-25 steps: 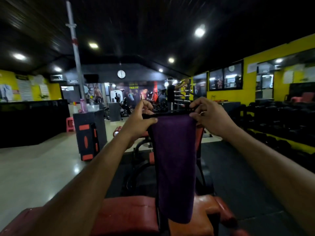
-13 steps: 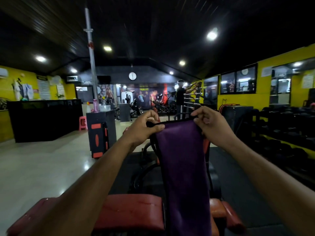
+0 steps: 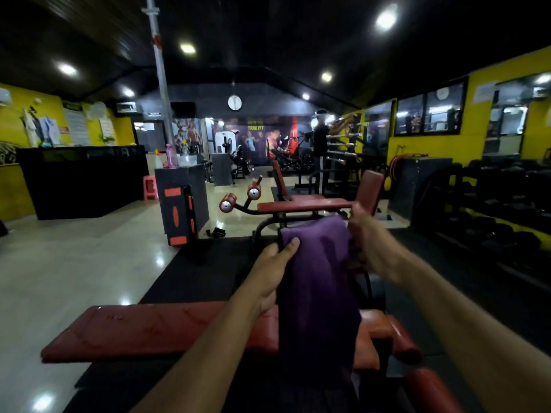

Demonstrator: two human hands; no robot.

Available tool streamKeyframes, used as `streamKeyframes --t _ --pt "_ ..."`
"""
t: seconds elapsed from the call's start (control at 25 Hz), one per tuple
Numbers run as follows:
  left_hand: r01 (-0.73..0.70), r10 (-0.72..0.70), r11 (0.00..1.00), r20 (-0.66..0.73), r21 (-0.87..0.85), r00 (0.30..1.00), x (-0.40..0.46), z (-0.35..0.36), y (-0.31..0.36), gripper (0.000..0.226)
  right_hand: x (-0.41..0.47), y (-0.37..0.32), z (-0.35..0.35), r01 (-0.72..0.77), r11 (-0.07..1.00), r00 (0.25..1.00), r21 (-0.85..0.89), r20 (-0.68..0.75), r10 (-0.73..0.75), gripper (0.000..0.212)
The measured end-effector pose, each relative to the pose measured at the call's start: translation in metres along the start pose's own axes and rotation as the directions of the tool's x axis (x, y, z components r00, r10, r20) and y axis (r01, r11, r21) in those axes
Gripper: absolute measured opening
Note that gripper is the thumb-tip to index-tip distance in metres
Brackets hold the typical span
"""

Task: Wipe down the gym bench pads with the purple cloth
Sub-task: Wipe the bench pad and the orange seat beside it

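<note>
Change: since the earlier frames we have lowered both hands and the cloth, so the far red bench behind them now shows.
Counter: a black counter (image 3: 83, 180) stands far left against the yellow wall.
Block: a dark block with orange marks (image 3: 182, 208) stands on the pale floor, with a pink bottle (image 3: 170, 156) on top.
Near pad: the long red bench pad (image 3: 155, 330) lies across the bottom of our view, under our forearms.
Left hand: our left hand (image 3: 272, 268) pinches the cloth's upper left edge, thumb on the front of the fabric.
Cloth: the purple cloth (image 3: 317, 290) hangs between our hands, in the air, and drapes down in front of the near pad (we cannot tell whether it touches the pad).
Right hand: our right hand (image 3: 365, 241) is blurred; its fingers curl onto the cloth's upper right edge.
Far bench: a second red bench (image 3: 304, 204) stands beyond the cloth, its backrest upright at the right.
Rack: dark dumbbell racks (image 3: 492, 204) line the right wall.
</note>
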State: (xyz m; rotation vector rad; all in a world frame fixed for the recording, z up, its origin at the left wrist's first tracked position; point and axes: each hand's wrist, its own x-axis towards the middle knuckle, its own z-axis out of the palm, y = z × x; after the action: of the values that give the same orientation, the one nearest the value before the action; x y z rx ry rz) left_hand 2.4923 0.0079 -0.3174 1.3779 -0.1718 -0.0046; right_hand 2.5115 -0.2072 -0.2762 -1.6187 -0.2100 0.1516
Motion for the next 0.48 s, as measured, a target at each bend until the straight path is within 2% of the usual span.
streamKeyframes --t 0.04,0.08,0.12,0.16,0.24,0.32,0.4,0.48 --pt "0.024 -0.022 0.998 -0.022 0.054 1.000 0.004 -0.005 -0.007 0.027 -0.004 0.034 0.002 -0.069 0.997 0.992 0.027 0.104 0.066 0.055" --pt "0.053 -0.053 0.994 -0.012 0.094 0.999 0.006 -0.011 -0.016 0.028 -0.010 0.065 0.003 -0.091 0.993 0.986 0.071 0.144 0.080 0.046" --pt "0.092 -0.097 0.988 0.032 0.123 0.995 0.008 -0.019 -0.025 0.030 -0.015 0.088 0.005 -0.080 0.986 0.990 0.147 0.128 0.061 0.051" --pt "0.142 -0.162 0.976 0.117 0.163 0.980 0.007 -0.029 -0.035 0.034 -0.018 0.104 0.006 -0.051 0.975 0.996 0.216 0.087 0.033 0.066" --pt "0.237 -0.343 0.908 0.287 0.344 0.894 0.006 -0.053 -0.053 0.061 -0.024 0.122 0.010 0.011 0.972 1.000 0.234 0.025 -0.017 0.077" --pt "0.278 -0.458 0.817 0.274 0.505 0.846 0.004 -0.067 -0.063 0.073 -0.028 0.129 0.013 0.064 0.991 0.998 0.120 0.016 -0.067 0.073" --pt "0.282 -0.435 0.800 0.190 0.529 0.880 0.005 -0.070 -0.069 0.055 -0.029 0.133 0.014 0.145 0.985 0.989 -0.092 -0.016 -0.147 0.063" --pt "0.280 -0.351 0.811 0.045 0.514 0.935 0.000 -0.063 -0.069 0.042 -0.028 0.134 0.017 0.212 0.940 0.966 -0.267 -0.089 -0.243 0.051"
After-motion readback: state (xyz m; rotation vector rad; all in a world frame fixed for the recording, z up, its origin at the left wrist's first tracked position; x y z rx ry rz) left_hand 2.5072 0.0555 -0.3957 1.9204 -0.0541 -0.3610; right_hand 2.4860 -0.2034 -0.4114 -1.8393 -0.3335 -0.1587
